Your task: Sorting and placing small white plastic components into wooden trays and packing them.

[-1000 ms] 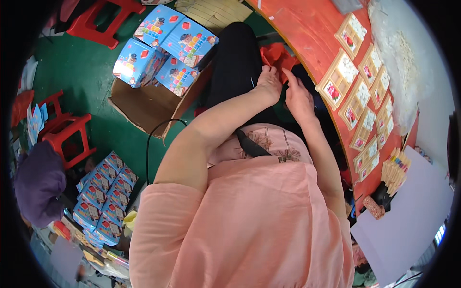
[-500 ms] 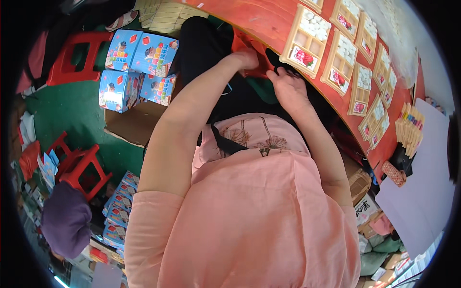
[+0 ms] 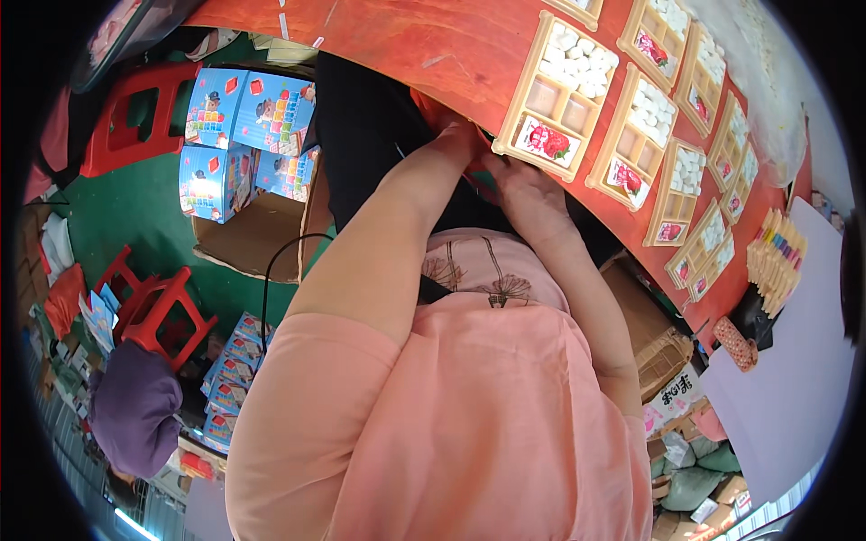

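Observation:
Both of my hands reach in front of my lap, at the edge of the red table. My left hand is partly under that edge, beside orange-red sheet-like material; its fingers are hidden. Close by on the right, my right hand has its fingers curled inward, and what they hold is hidden. Just beyond it on the table lies a light wooden tray with compartments. White pieces fill its far part, and a card with a red fruit picture lies in its near part.
More such trays stand along the table, near a bundle of wooden sticks with coloured bands. At left, blue printed boxes rest on an open carton. Red stools and a purple covered thing stand beyond.
Both hands have moved in under the table edge, and the orange-red material is now mostly hidden. The view has shifted, with more of the table showing at the top. A black cord shows at left.

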Motion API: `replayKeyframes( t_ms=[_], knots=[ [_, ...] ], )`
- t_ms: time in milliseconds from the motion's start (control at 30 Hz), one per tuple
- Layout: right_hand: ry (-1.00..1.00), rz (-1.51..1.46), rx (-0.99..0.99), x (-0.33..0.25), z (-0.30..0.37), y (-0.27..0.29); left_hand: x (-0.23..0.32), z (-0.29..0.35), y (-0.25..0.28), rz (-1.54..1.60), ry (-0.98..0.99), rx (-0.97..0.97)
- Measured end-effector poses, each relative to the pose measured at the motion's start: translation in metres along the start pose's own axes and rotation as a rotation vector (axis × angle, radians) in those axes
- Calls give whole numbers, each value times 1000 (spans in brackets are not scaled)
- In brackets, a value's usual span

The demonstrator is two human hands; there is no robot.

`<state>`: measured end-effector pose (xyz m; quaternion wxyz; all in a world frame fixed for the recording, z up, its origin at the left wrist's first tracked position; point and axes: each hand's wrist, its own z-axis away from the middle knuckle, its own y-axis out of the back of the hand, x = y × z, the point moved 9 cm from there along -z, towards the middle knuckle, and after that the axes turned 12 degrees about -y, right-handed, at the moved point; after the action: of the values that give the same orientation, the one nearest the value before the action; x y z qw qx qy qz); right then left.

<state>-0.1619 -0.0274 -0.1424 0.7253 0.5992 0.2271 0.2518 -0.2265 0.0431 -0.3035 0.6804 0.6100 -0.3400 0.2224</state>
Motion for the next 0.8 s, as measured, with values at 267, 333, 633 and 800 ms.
replayKeyframes(
  t_ms=[267, 333, 633, 800],
  knots=[
    [-7, -63, -22, 5, -2, -8, -9, 2, -10, -8, 128, -232],
    [3, -12, 62, 3, -5, 4, -16, -12, -18, -13, 167, -269],
    [-481, -750, -435, 49, -9, -95, -58, 21, -28, 1523, 508, 237],
    [-721, -1300, -590, 45, -6, -84, 14, 61, 42, 1610, 724, 164]
  ],
)
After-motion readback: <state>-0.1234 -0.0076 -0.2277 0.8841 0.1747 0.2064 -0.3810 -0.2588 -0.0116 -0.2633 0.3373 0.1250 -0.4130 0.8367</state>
